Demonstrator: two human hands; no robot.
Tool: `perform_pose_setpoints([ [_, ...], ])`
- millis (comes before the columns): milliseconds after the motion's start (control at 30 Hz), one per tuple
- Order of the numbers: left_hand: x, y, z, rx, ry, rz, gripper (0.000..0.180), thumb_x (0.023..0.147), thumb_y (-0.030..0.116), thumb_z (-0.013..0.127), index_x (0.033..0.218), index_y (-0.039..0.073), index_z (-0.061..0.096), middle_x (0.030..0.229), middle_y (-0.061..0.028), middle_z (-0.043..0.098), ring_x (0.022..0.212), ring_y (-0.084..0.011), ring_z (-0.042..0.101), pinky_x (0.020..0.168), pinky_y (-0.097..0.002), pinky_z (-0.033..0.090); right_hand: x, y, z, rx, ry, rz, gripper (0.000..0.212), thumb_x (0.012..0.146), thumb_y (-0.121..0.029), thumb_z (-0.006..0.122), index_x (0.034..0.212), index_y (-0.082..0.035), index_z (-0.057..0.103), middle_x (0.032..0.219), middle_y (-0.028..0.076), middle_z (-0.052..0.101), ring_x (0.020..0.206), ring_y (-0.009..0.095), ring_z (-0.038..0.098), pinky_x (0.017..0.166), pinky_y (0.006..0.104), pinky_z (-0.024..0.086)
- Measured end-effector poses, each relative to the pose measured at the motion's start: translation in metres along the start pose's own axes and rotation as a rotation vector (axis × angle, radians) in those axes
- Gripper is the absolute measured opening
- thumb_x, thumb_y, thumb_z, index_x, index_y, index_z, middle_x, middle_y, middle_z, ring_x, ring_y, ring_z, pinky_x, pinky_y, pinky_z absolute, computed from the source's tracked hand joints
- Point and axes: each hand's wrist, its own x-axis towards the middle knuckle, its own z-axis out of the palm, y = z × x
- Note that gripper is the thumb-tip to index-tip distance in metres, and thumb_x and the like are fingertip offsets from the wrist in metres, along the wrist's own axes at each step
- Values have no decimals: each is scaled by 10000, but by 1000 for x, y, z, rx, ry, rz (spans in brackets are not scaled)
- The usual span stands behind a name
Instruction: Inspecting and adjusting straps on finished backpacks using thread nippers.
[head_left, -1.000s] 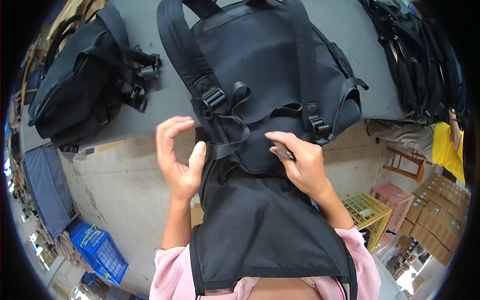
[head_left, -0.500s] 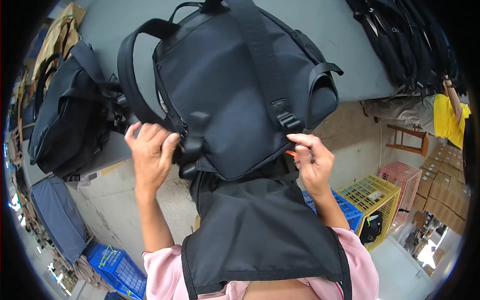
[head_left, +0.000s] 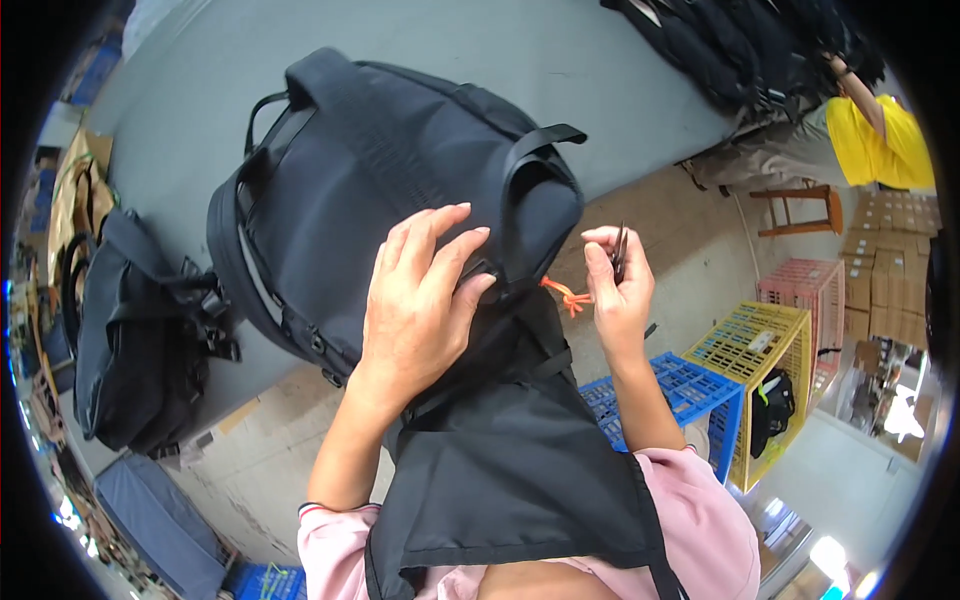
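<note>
A large black backpack [head_left: 340,190] lies on the grey table, its lower end toward me at the table edge. Over its lower part is my left hand [head_left: 420,290], fingers spread and curved, with thumb and forefinger on either side of a black strap buckle [head_left: 482,268]. Whether they touch the buckle I cannot tell. To the right of the bag, my right hand [head_left: 622,280] is closed around small dark thread snips [head_left: 621,250], points upward. A knotted orange cord [head_left: 567,295] shows between that hand and the bag. I wear a black apron [head_left: 510,480].
Another black bag [head_left: 140,350] rests at the left table edge. More black bags [head_left: 750,50] lie far right, where a person in yellow [head_left: 880,140] reaches in. Blue [head_left: 670,390], yellow [head_left: 760,345] and pink crates [head_left: 800,290], a wooden stool [head_left: 800,210] and stacked cartons [head_left: 890,260] stand right.
The backpack has shifted left and turned. My left hand has moved from its left strap to near the buckle. My right hand has come away from the bag, and the snips now show.
</note>
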Motion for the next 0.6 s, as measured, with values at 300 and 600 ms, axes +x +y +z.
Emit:
perform_pose_setpoints([
  [300, 51, 10, 21, -70, 56, 93, 572, 694, 64, 729, 1227, 26, 525, 1303, -156, 488, 1187, -354, 472, 984, -435, 388, 37, 8, 27, 293, -27, 181, 447, 755, -81, 761, 1080, -13, 462, 984, 52, 564, 873, 85, 549, 785, 218, 458],
  [600, 35, -21, 44, 26, -208, 52, 646, 626, -30, 680, 1246, 58, 522, 1342, -120, 457, 1269, -332, 400, 1043, -429, 325, 1, 18, 33, 90, -75, 53, 337, 745, 8, 711, 1013, -5, 506, 799, 24, 523, 602, 60, 445, 527, 214, 392],
])
